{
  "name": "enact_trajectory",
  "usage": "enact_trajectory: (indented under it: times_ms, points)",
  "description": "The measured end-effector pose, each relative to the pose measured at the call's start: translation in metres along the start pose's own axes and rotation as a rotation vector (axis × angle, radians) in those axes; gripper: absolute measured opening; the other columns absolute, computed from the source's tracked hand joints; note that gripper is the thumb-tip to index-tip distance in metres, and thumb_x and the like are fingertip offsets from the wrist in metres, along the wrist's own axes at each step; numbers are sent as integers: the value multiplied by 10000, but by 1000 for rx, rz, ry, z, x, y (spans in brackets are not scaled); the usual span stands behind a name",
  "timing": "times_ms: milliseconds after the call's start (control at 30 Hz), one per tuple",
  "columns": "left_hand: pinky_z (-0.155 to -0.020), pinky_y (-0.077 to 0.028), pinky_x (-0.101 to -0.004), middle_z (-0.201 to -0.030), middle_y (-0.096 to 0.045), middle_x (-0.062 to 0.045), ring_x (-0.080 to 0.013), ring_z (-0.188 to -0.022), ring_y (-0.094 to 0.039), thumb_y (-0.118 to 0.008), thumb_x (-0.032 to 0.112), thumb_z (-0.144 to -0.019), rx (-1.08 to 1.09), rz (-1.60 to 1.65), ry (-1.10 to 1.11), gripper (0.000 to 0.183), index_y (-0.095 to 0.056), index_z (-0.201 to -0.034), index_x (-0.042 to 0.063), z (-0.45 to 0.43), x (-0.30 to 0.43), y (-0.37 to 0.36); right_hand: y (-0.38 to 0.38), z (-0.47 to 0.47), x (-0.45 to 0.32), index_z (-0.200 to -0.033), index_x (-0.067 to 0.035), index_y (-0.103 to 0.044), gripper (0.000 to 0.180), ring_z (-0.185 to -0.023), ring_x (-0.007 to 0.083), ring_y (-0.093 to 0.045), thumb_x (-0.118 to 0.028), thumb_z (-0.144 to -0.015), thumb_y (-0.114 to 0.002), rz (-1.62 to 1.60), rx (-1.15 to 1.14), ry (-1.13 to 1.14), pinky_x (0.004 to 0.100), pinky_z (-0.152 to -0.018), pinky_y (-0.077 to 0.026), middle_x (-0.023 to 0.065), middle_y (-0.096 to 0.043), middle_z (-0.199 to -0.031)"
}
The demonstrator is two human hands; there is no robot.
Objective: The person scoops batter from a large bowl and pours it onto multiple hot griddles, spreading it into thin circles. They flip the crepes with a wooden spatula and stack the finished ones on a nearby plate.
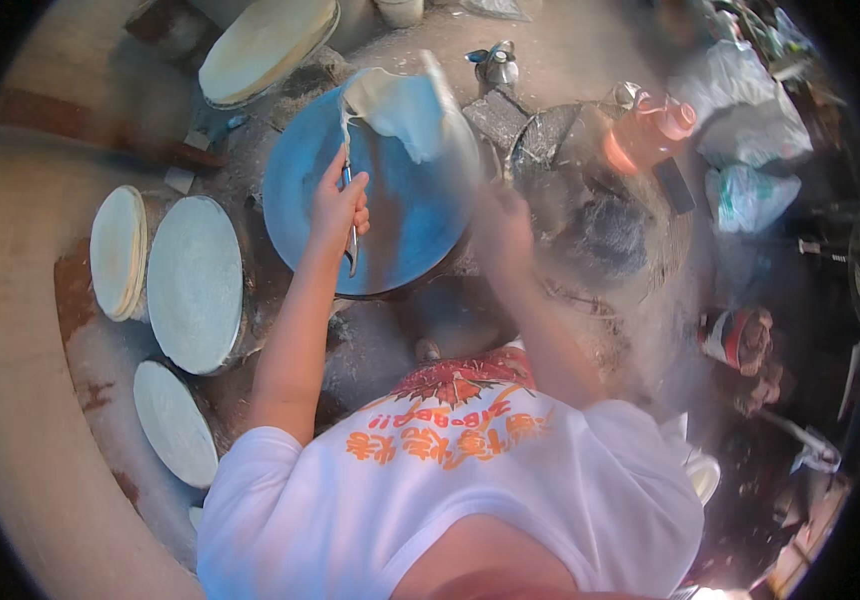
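Observation:
A large round griddle point(302, 202) with a bluish sheen lies in front of me. My left hand point(342, 199) is over its left half, fingers wrapped around a slim metal-handled tool point(352, 244). At the tool's far end hangs one edge of a thin pale pancake sheet point(388, 94), lifted and folded along the griddle's far side. The sheet's right part is smeared by motion and runs down towards my right hand point(506, 229). That hand is blurred beside the griddle's right rim, its fingers curled, seemingly at the sheet's edge.
Round stacks of pale flat sheets stand at left point(195, 285) and far left point(268, 56). Beyond the griddle is a small metal pot point(501, 67). To the right are a pink plastic jug point(643, 135), a dark flat block point(674, 185) and plastic bags point(752, 196).

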State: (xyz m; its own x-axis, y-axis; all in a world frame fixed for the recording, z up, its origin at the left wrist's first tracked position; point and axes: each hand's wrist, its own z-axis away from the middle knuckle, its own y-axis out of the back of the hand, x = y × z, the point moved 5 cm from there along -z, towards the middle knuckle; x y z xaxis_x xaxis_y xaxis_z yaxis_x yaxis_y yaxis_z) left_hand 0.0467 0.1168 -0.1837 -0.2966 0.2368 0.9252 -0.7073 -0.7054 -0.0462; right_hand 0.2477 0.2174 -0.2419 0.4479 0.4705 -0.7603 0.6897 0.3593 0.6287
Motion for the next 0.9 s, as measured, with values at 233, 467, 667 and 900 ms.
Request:
enact_trajectory:
  times_ms: [233,467,667,900]
  points:
    - [-370,-344,-272,-591,-404,11,-87,-413,-385,-568,91,-935,-93,-80,-10,634,-301,-1500,200,-2,-14,43,-31,32,-64,-1176,-98,-602,380,-1031,319,-565,-34,-803,-577,268,72,111,393,-855,-497,130,-592,-1111]
    - [-393,-330,-269,-567,-370,17,-81,-424,-377,-546,93,-943,-95,-205,-36,625,-299,-1503,218,8,-10,96,-32,43,-27,-1091,-115,-662,337,-1008,301,-579,-35,-773,-582,-21,160,-105,380,-844,-510,93,-624,-1061]
    - [-386,-324,-257,-579,-369,22,-78,-413,-360,-554,98,-944,-10,-160,-35,615,-305,-1498,196,20,-14,112,-23,7,-47,-1074,-105,-674,331,-1002,293,-581,-34,-760,-595,247,185,202,368,-852,-501,91,-630,-1049]
    - [-395,-325,-232,-600,-384,16,-68,-428,-368,-538,96,-951,-7,247,119,623,-272,-1505,198,62,-22,119,-55,-7,-57,-1101,-162,-681,347,-1011,275,-578,-43,-800,-556,191,17,169,374,-855,-504,64,-630,-1106]
